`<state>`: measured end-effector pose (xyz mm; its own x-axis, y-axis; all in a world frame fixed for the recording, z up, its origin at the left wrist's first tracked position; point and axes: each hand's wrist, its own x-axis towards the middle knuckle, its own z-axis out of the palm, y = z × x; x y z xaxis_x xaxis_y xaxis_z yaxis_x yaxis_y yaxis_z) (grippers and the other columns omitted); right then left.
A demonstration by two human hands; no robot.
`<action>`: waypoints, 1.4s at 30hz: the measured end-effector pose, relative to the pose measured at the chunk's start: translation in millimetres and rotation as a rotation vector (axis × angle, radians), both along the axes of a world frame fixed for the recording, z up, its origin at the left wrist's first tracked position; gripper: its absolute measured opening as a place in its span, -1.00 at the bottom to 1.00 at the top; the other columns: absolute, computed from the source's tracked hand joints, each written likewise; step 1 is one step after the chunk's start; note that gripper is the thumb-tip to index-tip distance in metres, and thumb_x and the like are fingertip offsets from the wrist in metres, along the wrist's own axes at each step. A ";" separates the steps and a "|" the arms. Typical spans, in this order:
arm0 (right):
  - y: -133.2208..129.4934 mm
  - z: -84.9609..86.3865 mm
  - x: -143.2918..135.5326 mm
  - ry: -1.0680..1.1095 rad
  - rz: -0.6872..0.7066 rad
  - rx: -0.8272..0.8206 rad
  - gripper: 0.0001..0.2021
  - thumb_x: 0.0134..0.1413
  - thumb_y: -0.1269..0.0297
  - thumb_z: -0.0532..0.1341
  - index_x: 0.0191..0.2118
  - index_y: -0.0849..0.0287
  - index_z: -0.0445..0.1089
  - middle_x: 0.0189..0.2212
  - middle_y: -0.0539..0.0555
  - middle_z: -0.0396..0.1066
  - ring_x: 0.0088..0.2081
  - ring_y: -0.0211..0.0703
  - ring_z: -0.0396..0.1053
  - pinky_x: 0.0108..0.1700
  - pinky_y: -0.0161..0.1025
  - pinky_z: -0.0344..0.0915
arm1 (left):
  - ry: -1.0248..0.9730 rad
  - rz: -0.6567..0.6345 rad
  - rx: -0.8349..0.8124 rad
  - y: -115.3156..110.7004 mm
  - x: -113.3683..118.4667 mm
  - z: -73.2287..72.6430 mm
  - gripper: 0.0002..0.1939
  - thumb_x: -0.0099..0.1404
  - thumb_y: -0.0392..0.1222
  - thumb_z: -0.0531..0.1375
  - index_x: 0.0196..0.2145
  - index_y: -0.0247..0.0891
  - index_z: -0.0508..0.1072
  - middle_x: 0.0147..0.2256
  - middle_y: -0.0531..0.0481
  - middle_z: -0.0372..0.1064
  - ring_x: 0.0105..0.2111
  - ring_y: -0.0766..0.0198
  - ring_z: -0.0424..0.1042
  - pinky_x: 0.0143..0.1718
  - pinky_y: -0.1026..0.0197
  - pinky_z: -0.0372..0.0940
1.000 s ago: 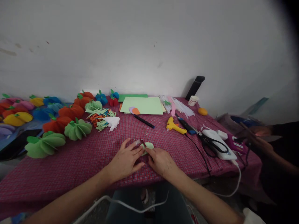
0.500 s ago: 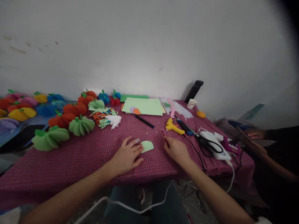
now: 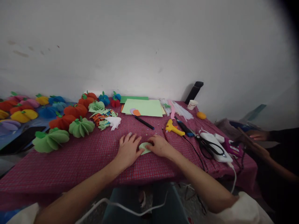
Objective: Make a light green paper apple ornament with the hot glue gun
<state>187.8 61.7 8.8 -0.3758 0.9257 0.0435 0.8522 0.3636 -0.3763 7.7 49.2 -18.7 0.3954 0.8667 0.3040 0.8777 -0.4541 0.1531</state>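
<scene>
A small light green paper piece (image 3: 145,148) with a rounded edge lies on the checked tablecloth between my hands. My left hand (image 3: 128,150) rests flat on the cloth, fingers spread, its thumb at the paper's left edge. From the right, my right hand (image 3: 160,146) has its fingers bent together over the paper's right side, gripping it there and hiding part of it. Just beyond that hand lies a thin dark red stick, perhaps a pencil (image 3: 164,134), touched by neither hand. A black marker (image 3: 144,122) lies farther back.
Green paper sheets (image 3: 146,107) lie at the back. On the left are several paper pumpkins (image 3: 81,127) and paper scraps (image 3: 104,118). To the right are a yellow glue gun (image 3: 174,128), black scissors (image 3: 209,146), a white power strip (image 3: 218,149) and another person's hand (image 3: 257,135).
My right hand has let go of the thin red stick and moved left onto the green paper. My left hand has shifted slightly, its thumb now at the paper.
</scene>
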 end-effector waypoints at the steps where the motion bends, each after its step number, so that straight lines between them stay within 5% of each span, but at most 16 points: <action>1: 2.3 -2.1 -0.3 0.022 -0.004 -0.015 -0.77 -0.02 0.21 0.20 -0.27 0.22 0.47 -0.32 0.14 0.44 -0.22 -0.11 0.33 -0.15 -0.23 0.18 | 0.009 0.011 -0.008 -1.3 0.4 -2.9 -0.51 0.22 0.05 0.08 0.08 -0.14 0.28 0.10 -0.12 0.23 0.14 -0.07 0.06 0.08 -0.16 -0.06; 9: 10.5 -13.5 10.6 0.280 -0.035 -0.213 -0.83 -0.12 0.36 0.24 -0.32 0.20 0.33 -0.44 0.01 0.39 -0.42 -0.24 0.33 -0.37 -0.30 0.23 | -0.104 -0.008 -0.057 -9.7 -3.1 -7.2 -0.49 0.23 0.03 0.08 0.11 -0.16 0.23 0.09 -0.09 0.25 0.14 -0.03 0.07 0.13 -0.16 -0.15; 13: 9.6 -10.6 13.0 0.513 0.022 -0.296 -0.68 -0.07 0.42 0.19 -0.14 0.17 0.18 -0.38 -0.03 0.36 -0.37 -0.29 0.35 -0.37 -0.35 0.26 | -0.363 -0.040 -0.212 -2.3 0.2 5.9 -0.51 0.17 -0.03 0.17 0.05 -0.17 0.30 -0.05 -0.08 0.39 -0.02 0.06 0.27 0.02 -0.03 0.07; 18: 20.2 3.8 21.4 0.872 0.080 -0.247 -0.56 -0.10 0.37 0.24 -0.05 0.15 0.16 -0.40 -0.07 0.28 -0.41 -0.32 0.29 -0.35 -0.33 0.24 | -0.585 -0.074 -0.265 20.4 12.9 28.9 -0.84 0.18 -0.16 0.15 -0.31 -0.20 0.49 -0.35 0.03 0.47 -0.34 0.25 0.39 -0.28 0.22 0.20; 23: 43.6 22.2 36.5 0.832 0.125 -0.217 -0.64 -0.11 0.29 0.28 -0.12 0.19 0.29 -0.34 -0.01 0.36 -0.33 -0.28 0.32 -0.23 -0.27 0.26 | -0.607 -0.079 -0.166 47.4 25.6 42.1 -0.86 0.17 -0.15 0.15 -0.36 -0.20 0.50 -0.37 0.02 0.45 -0.31 0.21 0.36 -0.25 0.19 0.18; 27: 56.7 27.1 39.6 0.781 0.081 -0.175 -0.81 -0.08 0.19 0.27 -0.37 0.22 0.39 -0.47 -0.02 0.39 -0.42 -0.27 0.31 -0.33 -0.29 0.26 | -0.671 -0.101 -0.155 60.6 31.7 36.1 -0.86 0.17 -0.17 0.17 -0.32 -0.19 0.48 -0.34 0.03 0.45 -0.28 0.22 0.35 -0.22 0.18 0.19; 34: 57.2 23.6 42.6 0.747 0.079 -0.065 -0.82 -0.02 0.24 0.25 -0.26 0.17 0.45 -0.33 0.06 0.45 -0.28 -0.20 0.36 -0.21 -0.25 0.27 | -0.689 -0.136 -0.187 64.7 32.8 24.4 -0.88 0.19 -0.15 0.17 -0.42 -0.18 0.49 -0.41 0.06 0.42 -0.30 0.24 0.33 -0.19 0.16 0.16; 42: 57.2 26.0 46.2 0.695 0.054 -0.019 -0.85 0.09 0.24 0.14 -0.40 0.17 0.40 -0.44 0.00 0.41 -0.35 -0.24 0.34 -0.27 -0.30 0.26 | -0.625 -0.134 -0.173 64.1 33.6 24.6 -0.88 0.19 -0.16 0.15 -0.43 -0.18 0.47 -0.42 0.06 0.41 -0.31 0.23 0.32 -0.17 0.12 0.15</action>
<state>234.0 118.9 34.9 -0.3122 0.9095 0.2746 0.3927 0.3867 -0.8344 41.3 113.3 5.9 0.2974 0.8791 0.3724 0.5377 -0.4765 0.6956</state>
